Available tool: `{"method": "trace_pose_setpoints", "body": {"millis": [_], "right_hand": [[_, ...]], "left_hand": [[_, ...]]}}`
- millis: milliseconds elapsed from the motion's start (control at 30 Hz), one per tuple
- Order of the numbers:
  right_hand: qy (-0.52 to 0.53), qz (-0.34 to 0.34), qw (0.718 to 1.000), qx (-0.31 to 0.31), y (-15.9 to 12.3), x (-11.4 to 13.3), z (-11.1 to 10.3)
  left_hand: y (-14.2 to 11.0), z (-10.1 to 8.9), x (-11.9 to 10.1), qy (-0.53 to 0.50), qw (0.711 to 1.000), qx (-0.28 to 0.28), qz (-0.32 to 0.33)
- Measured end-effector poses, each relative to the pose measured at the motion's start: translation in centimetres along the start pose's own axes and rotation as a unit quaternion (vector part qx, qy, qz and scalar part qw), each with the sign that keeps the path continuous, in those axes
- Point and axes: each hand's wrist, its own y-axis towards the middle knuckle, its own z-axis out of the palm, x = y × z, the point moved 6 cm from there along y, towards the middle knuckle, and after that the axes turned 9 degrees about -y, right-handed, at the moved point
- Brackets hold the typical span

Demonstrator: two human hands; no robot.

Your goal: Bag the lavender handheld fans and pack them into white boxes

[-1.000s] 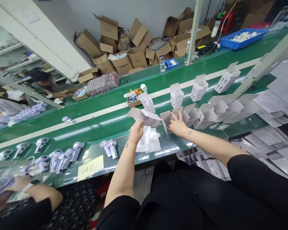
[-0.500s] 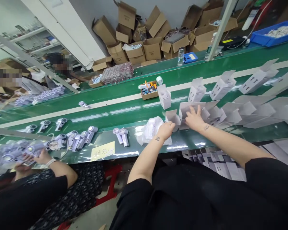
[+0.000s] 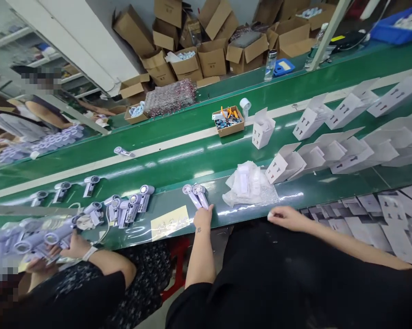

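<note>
From my remote seat I have the left hand at the lower ends of two lilac handheld fans, which lie side by side on the green bench at 12 o'clock from it; thumb and forefinger touch the handles, but I can't tell whether the grip is tight. At 9 o'clock from that hand, I see a yellow sheet with handwriting near the bench edge, and past it a cluster of more fans. The right hand is at 3 o'clock from the left, off the bench edge, its fingers drawn in narrow; something pale shows at the tips, too small for me to say whether it is held. From the right hand, crumpled clear plastic lies at 10 o'clock, and the nearest open white box stands at 12, with others lined up toward 2.
</note>
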Motion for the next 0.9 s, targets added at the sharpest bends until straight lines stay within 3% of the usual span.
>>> {"method": "trace_pose_setpoints", "body": {"millis": [67,133,167,233,300,367,433,533,600,633,700,767,833,900], "right_hand": [[0.089,0.039,0.995,0.034,2.2,0.4,4.1],[0.213,0.110,0.971,0.026,4.1,0.6,6.6],[0.288,0.150,0.946,0.014,4.9,0.8,7.4],[0.440,0.202,0.875,-0.007,6.3,1.7,8.5],[0.547,0.197,0.814,0.012,7.9,3.5,9.0],[0.592,0.171,0.787,0.022,9.3,5.1,8.3],[0.603,0.164,0.781,-0.017,9.8,5.2,6.6],[0.616,0.177,0.765,-0.070,8.6,3.8,3.0],[0.630,0.188,0.751,-0.063,6.8,2.5,0.8],[0.634,0.196,0.745,-0.057,5.8,1.9,-0.1],[0.633,0.218,0.742,-0.037,3.8,0.6,-1.4],[0.628,0.235,0.742,-0.020,2.3,-0.5,-1.9],[0.631,0.244,0.736,-0.008,1.5,-1.1,-1.8],[0.649,0.256,0.717,0.009,1.5,-1.3,-1.2]], "left_hand": [[0.9,1.0,1.2,-0.016,1.000,0.021,0.007],[0.3,2.3,1.5,-0.081,0.996,0.048,0.008],[-0.4,3.0,1.5,-0.147,0.987,0.069,0.001],[-2.4,4.5,1.2,-0.306,0.942,0.136,-0.008],[-4.8,5.9,-0.1,-0.385,0.890,0.241,0.041],[-6.6,6.7,-1.7,-0.357,0.864,0.332,0.124],[-6.6,6.8,-3.4,-0.305,0.855,0.368,0.199],[-3.7,5.9,-6.4,-0.121,0.885,0.280,0.351],[-1.9,5.7,-7.8,0.044,0.873,0.210,0.437],[-1.2,5.7,-8.1,0.084,0.869,0.197,0.446],[-0.5,5.8,-7.7,0.096,0.873,0.208,0.430],[-0.6,5.3,-6.5,0.034,0.896,0.217,0.386],[-1.1,4.3,-5.1,-0.112,0.911,0.236,0.319],[-1.1,3.4,-4.1,-0.298,0.887,0.273,0.224]]}}
